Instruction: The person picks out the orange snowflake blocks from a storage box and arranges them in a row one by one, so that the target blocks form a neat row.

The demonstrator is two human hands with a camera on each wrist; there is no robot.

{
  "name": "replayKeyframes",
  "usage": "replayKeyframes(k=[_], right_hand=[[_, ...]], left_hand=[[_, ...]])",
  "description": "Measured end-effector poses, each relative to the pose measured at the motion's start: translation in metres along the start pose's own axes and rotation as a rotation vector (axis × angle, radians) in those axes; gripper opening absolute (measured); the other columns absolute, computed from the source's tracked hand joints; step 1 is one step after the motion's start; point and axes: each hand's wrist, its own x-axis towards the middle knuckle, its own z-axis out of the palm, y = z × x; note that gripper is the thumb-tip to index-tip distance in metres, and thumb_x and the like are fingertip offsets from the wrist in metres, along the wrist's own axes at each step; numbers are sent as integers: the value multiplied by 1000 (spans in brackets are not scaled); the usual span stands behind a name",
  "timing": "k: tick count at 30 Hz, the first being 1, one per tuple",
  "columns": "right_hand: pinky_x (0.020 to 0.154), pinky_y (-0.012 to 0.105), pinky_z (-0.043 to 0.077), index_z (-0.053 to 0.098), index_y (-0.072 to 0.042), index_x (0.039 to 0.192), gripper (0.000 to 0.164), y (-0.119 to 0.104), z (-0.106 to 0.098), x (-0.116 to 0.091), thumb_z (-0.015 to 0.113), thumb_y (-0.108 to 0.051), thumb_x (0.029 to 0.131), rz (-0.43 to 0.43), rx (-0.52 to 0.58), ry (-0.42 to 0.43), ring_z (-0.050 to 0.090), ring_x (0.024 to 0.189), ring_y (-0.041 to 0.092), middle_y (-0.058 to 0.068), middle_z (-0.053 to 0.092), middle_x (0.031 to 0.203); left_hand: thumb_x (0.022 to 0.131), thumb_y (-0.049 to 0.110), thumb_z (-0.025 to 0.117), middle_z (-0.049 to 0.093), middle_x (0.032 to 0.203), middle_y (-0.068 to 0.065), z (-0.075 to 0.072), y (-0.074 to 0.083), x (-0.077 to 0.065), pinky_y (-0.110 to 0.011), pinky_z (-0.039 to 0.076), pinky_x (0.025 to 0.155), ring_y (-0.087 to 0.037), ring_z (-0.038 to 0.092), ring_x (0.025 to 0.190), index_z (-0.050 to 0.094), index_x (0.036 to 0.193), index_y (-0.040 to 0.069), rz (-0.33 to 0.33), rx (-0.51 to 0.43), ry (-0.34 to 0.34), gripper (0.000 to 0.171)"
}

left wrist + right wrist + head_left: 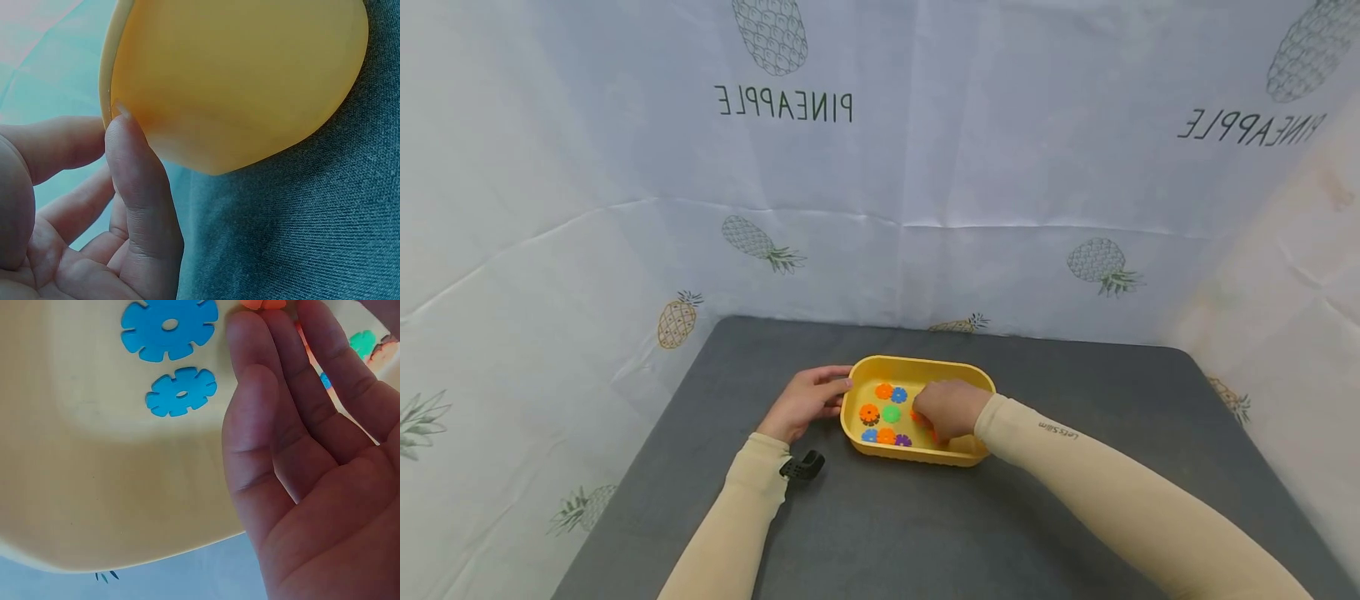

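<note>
A yellow plastic tub (925, 362) with rounded corners stands on the dark table. My left hand (805, 402) pinches its left rim, the thumb on the inner side and the index finger outside in the left wrist view. Inside the tub lie notched flower-shaped discs, among them an orange one (868, 413), a green one (891, 414) and a purple one (903, 440). My right hand (953, 408) reaches into the right part of the tub. Its fingertips are at an orange disc (265, 304), with the thumb apart from it. Two blue discs (169, 341) lie beside the fingers.
The dark grey table (1075, 383) extends around the tub on all sides. A pale cloth (970, 167) printed with pineapples hangs behind and at both sides. A black strap device (802, 466) sits on the left wrist.
</note>
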Motion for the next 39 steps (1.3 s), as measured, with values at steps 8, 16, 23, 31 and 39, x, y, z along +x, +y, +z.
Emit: replayKeyframes(k=[8, 16, 23, 31, 39], right_hand=[[75, 30, 51, 72, -18, 91, 20, 4, -6, -3, 90, -11, 85, 22, 49, -4, 55, 77, 16, -6, 63, 82], [77, 35, 55, 75, -14, 97, 13, 18, -25, -21, 86, -11, 90, 24, 195, 57, 60, 83, 18, -3, 66, 89], [82, 35, 56, 75, -12, 108, 20, 31, -30, -32, 86, -13, 91, 7, 242, 96, 60, 88, 18, -3, 67, 94], [94, 38, 58, 75, -12, 113, 24, 45, -24, -44, 87, -15, 91, 23, 334, 169, 60, 99, 18, -5, 69, 103], [95, 39, 62, 78, -17, 123, 28, 66, -12, -67, 82, -15, 95, 39, 496, 325, 65, 110, 20, -1, 70, 121]], left_hand=[[103, 31, 76, 75, 123, -9, -1, -2, 1, -27, 64, 79, -18, 67, 83, 68, 148, 16, -3, 3, 2, 48], [103, 32, 75, 75, 124, -10, 1, 1, 0, -27, 64, 80, -19, 68, 86, 68, 148, 17, 0, 9, -2, 47], [104, 32, 75, 75, 125, -11, 2, 0, 1, -27, 64, 80, -18, 68, 85, 67, 148, 16, -9, 7, 7, 48], [104, 31, 75, 75, 129, -11, 4, 0, 1, -27, 64, 80, -18, 70, 85, 67, 148, 16, -6, 3, 3, 48], [104, 29, 74, 75, 128, -12, 4, -2, 0, -28, 65, 80, -18, 71, 86, 66, 149, 16, 2, 0, 2, 47]])
